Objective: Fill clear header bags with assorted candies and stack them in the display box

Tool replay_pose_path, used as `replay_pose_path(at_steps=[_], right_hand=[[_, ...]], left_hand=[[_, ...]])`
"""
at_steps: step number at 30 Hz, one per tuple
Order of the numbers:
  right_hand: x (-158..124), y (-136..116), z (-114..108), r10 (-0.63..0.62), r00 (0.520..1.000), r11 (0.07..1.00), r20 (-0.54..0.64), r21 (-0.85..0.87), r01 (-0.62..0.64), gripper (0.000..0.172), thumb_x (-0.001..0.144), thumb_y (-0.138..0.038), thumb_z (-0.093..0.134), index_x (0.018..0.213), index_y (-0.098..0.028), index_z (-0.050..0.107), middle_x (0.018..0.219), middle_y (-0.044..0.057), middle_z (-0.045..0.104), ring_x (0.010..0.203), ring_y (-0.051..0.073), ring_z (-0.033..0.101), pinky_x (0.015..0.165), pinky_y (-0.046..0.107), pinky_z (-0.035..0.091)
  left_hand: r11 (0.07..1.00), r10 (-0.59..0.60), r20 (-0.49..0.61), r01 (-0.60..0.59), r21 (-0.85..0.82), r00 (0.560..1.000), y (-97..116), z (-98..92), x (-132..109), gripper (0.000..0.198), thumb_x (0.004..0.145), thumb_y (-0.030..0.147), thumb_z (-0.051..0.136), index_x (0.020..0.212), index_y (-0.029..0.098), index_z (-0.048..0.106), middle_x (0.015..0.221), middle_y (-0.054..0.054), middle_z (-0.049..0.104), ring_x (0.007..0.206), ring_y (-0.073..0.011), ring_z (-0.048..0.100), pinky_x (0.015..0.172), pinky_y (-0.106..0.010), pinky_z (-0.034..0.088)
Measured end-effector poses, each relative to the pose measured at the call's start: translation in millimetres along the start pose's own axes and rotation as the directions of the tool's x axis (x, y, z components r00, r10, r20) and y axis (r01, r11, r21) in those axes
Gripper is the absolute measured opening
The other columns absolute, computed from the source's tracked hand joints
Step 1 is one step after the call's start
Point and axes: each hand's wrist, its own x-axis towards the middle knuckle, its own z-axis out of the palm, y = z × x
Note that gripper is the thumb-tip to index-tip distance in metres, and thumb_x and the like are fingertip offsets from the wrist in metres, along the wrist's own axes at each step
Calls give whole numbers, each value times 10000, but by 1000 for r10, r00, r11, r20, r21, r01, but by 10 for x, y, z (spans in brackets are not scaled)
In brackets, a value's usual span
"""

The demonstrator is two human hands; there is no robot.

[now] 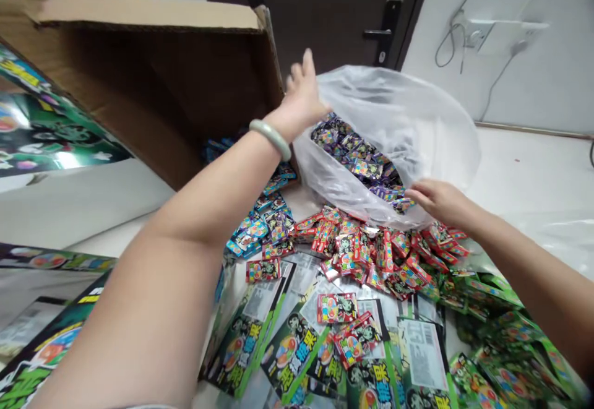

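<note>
Fingers (309, 61) of the left hand (302, 98) are pointing up and away, wide apart, just beside the rim of a translucent white plastic bag (448, 121). The right hand (439, 202) is resting at the bag's near right edge with its fingers bent; I cannot tell whether they are pinching the film. Small purple rectangular packets (366, 164) are lying inside the bag, between the two hands. Small red rectangular packets (348, 248) are lying in front of it, some on flat black-and-green printed pouches (290, 347). Small blue packets (253, 232) are lying near a large brown cardboard box (148, 12), and glossy green packets (492, 328) are lying beneath the right forearm.
</note>
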Motion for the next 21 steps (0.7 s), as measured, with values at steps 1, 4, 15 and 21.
replay_pose_path(at_steps=[1,4,15,21], right_hand=[[50,-29,-30,82,995,996,-61,-14,-83,338,1000,-374,413,973,-191,696,967,110,735,884,246,696,780,352,527],[243,-117,-66,262,943,947,-206,-132,-292,426,943,-404,534,1233,-100,604,1219,232,669,1008,326,698,833,412,543],[739,318,-140,613,780,666,130,445,-598,106,789,-265,642,770,-169,682,808,139,739,832,301,726,781,463,586],[1138,110,-542,598,789,349,-142,932,-97,143,882,-218,413,742,-236,437,677,-4,625,880,145,666,822,303,567]], left_hand=[[987,130,-30,-126,96,991,82,22,-154,658,796,172,691,1404,201,442,1476,-91,490,1464,-312,275,1234,-497,242],[866,398,297,-463,192,868,305,238,-633,475,927,97,393,1390,157,477,1480,-111,492,1420,-258,390,1182,-452,327],[866,155,907,-496,67,392,17,614,-1415,362,786,384,723,1051,139,746,976,-123,765,806,-261,691,714,-323,514],[927,91,867,-360,106,490,-168,531,-1446,521,871,588,594,1056,128,754,879,-96,758,760,-226,681,724,-315,517]])
